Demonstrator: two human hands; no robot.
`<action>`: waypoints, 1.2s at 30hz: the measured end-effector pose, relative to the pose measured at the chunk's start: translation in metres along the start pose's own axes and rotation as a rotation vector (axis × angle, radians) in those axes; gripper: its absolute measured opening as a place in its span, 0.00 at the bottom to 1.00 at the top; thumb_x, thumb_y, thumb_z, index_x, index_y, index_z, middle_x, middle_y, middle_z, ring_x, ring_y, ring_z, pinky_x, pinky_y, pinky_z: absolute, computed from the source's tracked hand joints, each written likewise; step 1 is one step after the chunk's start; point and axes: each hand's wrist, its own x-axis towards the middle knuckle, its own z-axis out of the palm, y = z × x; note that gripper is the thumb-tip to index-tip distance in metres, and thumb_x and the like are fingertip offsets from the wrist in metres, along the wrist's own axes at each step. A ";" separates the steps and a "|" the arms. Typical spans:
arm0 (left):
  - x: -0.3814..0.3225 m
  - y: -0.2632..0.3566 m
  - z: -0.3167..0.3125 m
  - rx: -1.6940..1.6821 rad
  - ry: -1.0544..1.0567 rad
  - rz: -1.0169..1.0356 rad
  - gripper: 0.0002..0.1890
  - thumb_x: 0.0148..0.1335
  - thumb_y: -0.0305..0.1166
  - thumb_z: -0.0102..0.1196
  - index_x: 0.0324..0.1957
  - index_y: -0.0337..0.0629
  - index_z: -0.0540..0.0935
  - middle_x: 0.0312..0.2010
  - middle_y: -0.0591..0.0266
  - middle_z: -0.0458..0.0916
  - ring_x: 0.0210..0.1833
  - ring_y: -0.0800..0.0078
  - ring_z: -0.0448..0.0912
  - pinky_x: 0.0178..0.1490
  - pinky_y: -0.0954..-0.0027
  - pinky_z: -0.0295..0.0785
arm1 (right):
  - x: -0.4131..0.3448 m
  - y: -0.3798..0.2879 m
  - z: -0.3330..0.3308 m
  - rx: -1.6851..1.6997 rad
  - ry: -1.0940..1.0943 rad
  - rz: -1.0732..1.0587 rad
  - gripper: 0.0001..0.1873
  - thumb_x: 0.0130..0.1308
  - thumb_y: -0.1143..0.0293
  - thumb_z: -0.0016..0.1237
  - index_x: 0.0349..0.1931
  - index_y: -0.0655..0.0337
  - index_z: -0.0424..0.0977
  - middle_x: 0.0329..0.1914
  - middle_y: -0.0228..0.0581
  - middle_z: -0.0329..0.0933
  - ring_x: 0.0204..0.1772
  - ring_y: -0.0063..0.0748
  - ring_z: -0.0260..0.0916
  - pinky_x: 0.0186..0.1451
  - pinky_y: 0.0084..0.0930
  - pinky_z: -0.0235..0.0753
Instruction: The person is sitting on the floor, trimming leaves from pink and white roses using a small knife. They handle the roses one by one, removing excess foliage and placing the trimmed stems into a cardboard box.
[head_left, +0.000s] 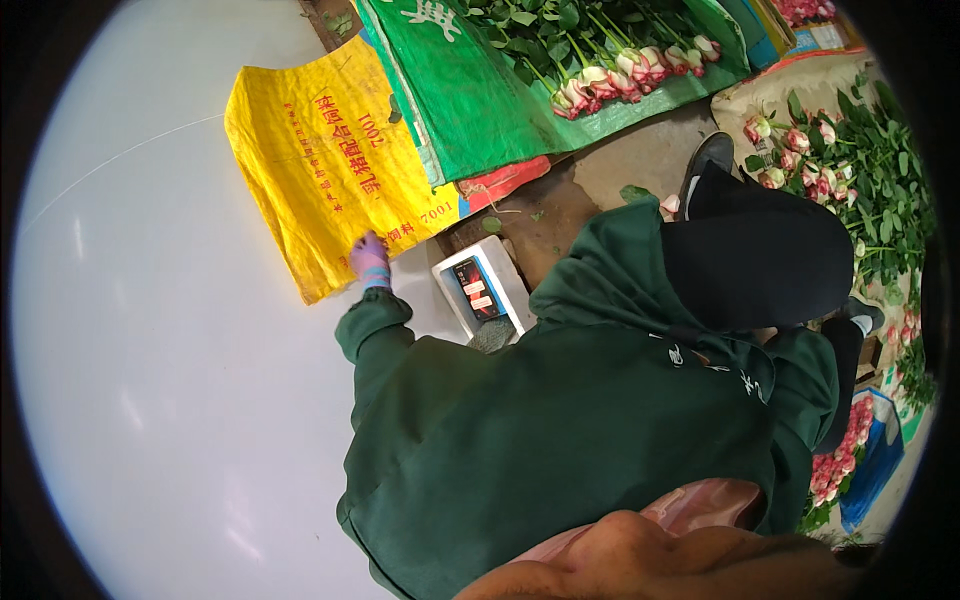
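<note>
My left hand (370, 261), in a pink and purple glove with a blue cuff, touches the near edge of a yellow woven feed sack (300, 150). Its fingers look bent on the sack, and I cannot tell whether they pinch it. The sack lies flat on a smooth whitish tabletop (187, 360) and bears red printing. Beside my left sleeve, a white foam box (517, 289) holds a smartphone (476, 289) with a lit screen and a grey-green mesh-like piece (493, 335). My right hand is out of view; only its green sleeve (806, 382) shows.
A green woven sack (480, 112) overlaps the yellow one, with white-and-pink roses (630, 75) on it. More roses (810, 169) lie on a pale sheet to the right. Pink roses (840, 457) sit by a blue sack (874, 472). Loose leaves (491, 224) lie on the brown floor.
</note>
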 end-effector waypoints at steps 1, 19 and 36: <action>0.005 0.025 -0.009 -0.022 0.088 0.105 0.18 0.58 0.44 0.51 0.25 0.38 0.80 0.23 0.56 0.82 0.26 0.67 0.80 0.32 0.66 0.72 | 0.001 -0.002 0.000 0.013 -0.001 -0.003 0.13 0.61 0.61 0.44 0.40 0.56 0.77 0.43 0.47 0.75 0.45 0.43 0.75 0.45 0.38 0.74; -0.305 0.409 -0.068 -0.455 -0.228 1.522 0.11 0.65 0.23 0.50 0.47 0.28 0.78 0.39 0.50 0.83 0.40 0.69 0.82 0.45 0.71 0.76 | 0.041 -0.128 0.042 0.186 0.253 -0.159 0.19 0.60 0.51 0.46 0.37 0.57 0.78 0.29 0.43 0.77 0.36 0.45 0.78 0.38 0.39 0.75; -0.577 0.330 -0.148 -0.887 -0.251 2.359 0.10 0.57 0.22 0.50 0.40 0.29 0.79 0.32 0.52 0.83 0.34 0.58 0.83 0.40 0.65 0.78 | -0.031 -0.094 0.046 0.185 0.347 -0.312 0.18 0.61 0.53 0.44 0.39 0.56 0.77 0.30 0.45 0.77 0.37 0.47 0.77 0.40 0.40 0.74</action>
